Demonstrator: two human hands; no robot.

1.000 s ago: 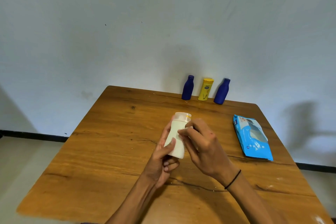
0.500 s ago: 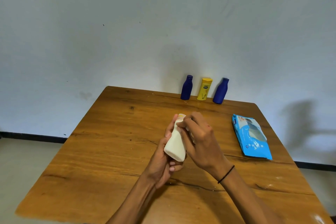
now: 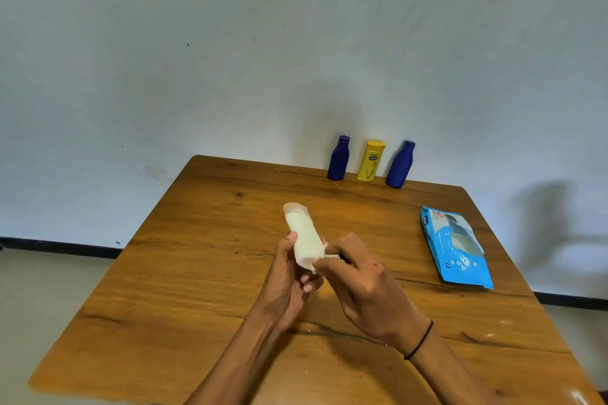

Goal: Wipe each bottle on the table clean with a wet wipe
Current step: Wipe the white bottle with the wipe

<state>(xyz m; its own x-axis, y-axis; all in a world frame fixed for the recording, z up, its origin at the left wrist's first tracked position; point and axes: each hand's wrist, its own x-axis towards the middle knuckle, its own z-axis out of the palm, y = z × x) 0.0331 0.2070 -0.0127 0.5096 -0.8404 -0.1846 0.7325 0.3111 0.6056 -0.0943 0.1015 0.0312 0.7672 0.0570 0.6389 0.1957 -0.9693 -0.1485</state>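
Note:
My left hand point(image 3: 288, 283) grips a white bottle point(image 3: 302, 237) above the middle of the wooden table point(image 3: 184, 289). The bottle tilts, its pale cap pointing up and to the left. My right hand point(image 3: 362, 286) pinches a small white wet wipe point(image 3: 324, 261) against the bottle's lower end. At the table's far edge, against the wall, stand a dark blue bottle point(image 3: 339, 158), a yellow bottle point(image 3: 371, 161) and a second dark blue bottle point(image 3: 400, 164).
A blue pack of wet wipes point(image 3: 455, 248) lies flat on the right side of the table. A white wall rises right behind the far edge. Pale floor shows to the left of the table.
The white bottle has tipped so its cap now leans left. My right hand with the wipe has slid from the bottle's cap end down to its base.

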